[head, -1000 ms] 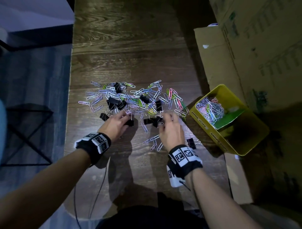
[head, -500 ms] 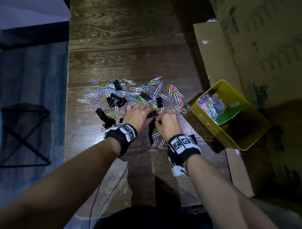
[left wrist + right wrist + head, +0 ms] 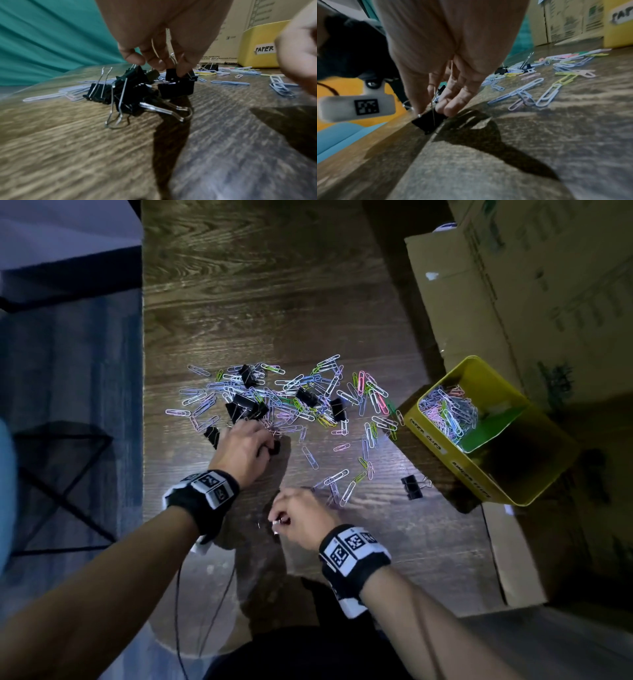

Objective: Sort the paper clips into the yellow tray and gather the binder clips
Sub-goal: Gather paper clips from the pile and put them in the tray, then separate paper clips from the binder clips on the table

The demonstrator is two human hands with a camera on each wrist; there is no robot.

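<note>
Black metal binder clips (image 3: 245, 407) and pastel wire paper clips (image 3: 310, 402) lie mixed on the dark wood-grain tabletop (image 3: 274, 302), both hands now apart.
Half a second ago the hands met at the middle of the pile. Now the left hand (image 3: 245, 450) rests at the pile's near-left edge, fingertips (image 3: 183, 67) curled onto a black binder clip (image 3: 178, 77) among a small cluster. The right hand (image 3: 301, 517) has drawn back toward the body, pinching another black binder clip (image 3: 429, 122) just above the tabletop. The yellow rectangular tray (image 3: 513, 491), on the right, holds a heap of paper clips. A lone binder clip (image 3: 412, 487) lies near it.
</note>
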